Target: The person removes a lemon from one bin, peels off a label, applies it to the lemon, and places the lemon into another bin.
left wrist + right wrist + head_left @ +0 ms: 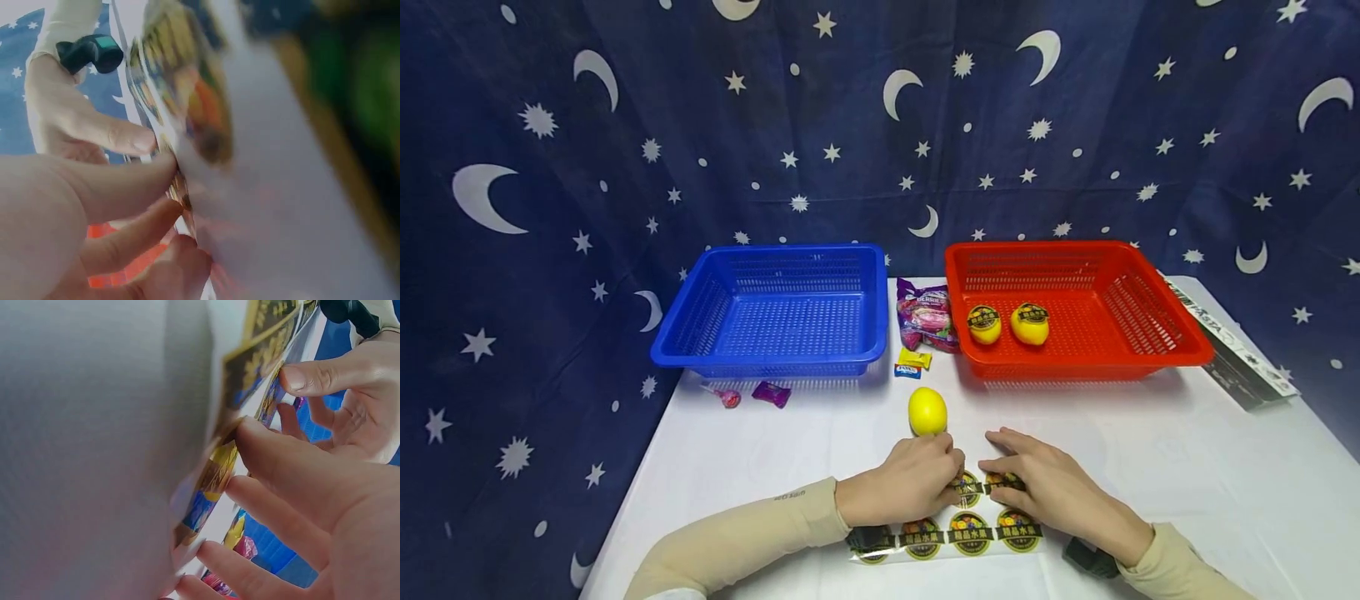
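Observation:
A clear-backed sheet of round black-and-gold fruit stickers (972, 533) lies on the table under both hands. My left hand (917, 477), its fingers curled, pinches at the edge of a sticker (967, 490) in the upper row. The right hand (1051, 483) rests on the sheet's right side with fingers spread and fairly straight, its thumb and fingertips touching the surface. Just beyond the left knuckles sits a plain yellow lemon (927, 411). Two lemons (1029, 323) bearing such stickers lie in the red basket (1120, 360). In both wrist views the sheet is blurred at close range.
A blue basket (775, 362) stands at the back left. Between the baskets lie a purple berry bag (925, 312) and small wrapped candies (914, 358). A lollipop (728, 398) and purple candy (771, 393) lie before the blue basket. A pasta box (1243, 367) is at right.

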### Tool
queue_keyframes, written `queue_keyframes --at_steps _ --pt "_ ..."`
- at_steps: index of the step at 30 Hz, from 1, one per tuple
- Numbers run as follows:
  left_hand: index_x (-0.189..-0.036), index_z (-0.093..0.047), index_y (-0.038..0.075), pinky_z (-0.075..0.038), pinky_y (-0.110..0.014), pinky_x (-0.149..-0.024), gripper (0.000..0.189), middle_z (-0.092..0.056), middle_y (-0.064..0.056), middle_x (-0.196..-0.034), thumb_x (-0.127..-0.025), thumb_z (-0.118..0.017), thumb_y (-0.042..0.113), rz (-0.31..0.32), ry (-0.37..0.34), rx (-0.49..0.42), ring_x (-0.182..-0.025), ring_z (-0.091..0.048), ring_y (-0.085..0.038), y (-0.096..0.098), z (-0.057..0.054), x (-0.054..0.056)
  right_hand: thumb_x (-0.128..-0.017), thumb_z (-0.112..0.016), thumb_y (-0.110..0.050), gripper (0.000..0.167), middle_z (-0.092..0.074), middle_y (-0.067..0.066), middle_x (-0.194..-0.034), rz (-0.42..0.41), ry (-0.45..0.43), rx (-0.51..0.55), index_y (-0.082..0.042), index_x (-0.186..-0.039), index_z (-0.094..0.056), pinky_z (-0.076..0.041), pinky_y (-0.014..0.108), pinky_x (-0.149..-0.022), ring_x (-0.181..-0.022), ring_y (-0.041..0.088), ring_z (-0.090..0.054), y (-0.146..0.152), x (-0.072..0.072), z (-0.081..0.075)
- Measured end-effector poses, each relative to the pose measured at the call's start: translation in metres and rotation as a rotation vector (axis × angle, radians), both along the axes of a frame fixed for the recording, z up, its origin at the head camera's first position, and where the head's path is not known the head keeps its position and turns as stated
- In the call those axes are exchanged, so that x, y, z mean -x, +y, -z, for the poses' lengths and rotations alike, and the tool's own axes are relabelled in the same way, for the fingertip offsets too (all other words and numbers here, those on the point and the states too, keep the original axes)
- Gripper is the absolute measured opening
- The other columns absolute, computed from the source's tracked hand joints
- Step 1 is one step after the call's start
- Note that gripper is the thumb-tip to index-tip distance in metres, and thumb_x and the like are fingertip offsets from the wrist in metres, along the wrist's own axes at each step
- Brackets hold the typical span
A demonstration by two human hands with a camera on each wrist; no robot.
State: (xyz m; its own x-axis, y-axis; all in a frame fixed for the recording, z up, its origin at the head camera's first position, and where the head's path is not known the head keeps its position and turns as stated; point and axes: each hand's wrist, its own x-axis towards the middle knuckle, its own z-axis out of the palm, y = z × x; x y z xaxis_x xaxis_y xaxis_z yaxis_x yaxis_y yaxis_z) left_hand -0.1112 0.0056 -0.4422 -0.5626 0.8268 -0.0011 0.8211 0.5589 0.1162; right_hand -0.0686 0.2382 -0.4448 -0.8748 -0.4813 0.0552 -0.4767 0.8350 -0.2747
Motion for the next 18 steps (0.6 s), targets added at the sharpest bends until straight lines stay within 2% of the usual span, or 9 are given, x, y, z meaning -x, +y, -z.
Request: queue_keyframes --at_steps 3,7,11,18 --pt "-0.092 -0.065 0.020 -0.038 -0.021 -0.050 0.023 -0.054 0.006 -0.083 -0.090 -0.079 0.038 -0.025 -0.031 -0.015 -0.066 -0.049 -0.005 0.0000 -0.0005 -0.0026 -0.085 -0.083 -0.033 0.034 -0.064 0.012 -0.141 0.004 -0.001 -0.006 -0.021 -0.117 -0.079 -0.055 0.053 -0.097 -0.133 0.035 -0.060 -0.0002 0.0000 0.0001" --pt "-0.098 -0.067 0.017 -0.037 -0.021 -0.047 0.024 -0.055 0.002 -0.084 -0.093 -0.076 0.039 -0.039 -0.011 -0.036 -0.063 -0.048 -0.006 0.0014 0.0012 -0.0047 -0.085 -0.083 -0.033 0.034 -0.064 0.012 -0.141 0.002 0.007 -0.013 -0.021 -0.117 -0.079 -0.055 0.053 -0.097 -0.133 0.036 -0.060 0.0002 -0.0010 0.0007" --pt "-0.098 -0.069 0.018 -0.035 -0.020 -0.044 0.023 -0.056 0.002 -0.082 -0.094 -0.073 0.040 -0.040 0.008 -0.055 -0.059 -0.046 -0.006 0.0039 0.0028 -0.0042 -0.085 -0.082 -0.036 0.035 -0.065 0.011 -0.141 -0.003 0.020 -0.020 -0.023 -0.117 -0.079 -0.055 0.053 -0.096 -0.132 0.035 -0.060 0.0011 -0.0029 0.0011" --pt "-0.092 -0.067 0.016 -0.035 -0.020 -0.046 0.020 -0.057 0.003 -0.077 -0.092 -0.076 0.034 -0.030 -0.020 -0.075 -0.061 -0.047 -0.006 0.0080 0.0025 -0.0031 -0.084 -0.083 -0.035 0.035 -0.065 0.011 -0.140 -0.012 0.040 -0.018 -0.025 -0.117 -0.079 -0.056 0.052 -0.096 -0.132 0.034 -0.061 0.0026 -0.0050 0.0034"
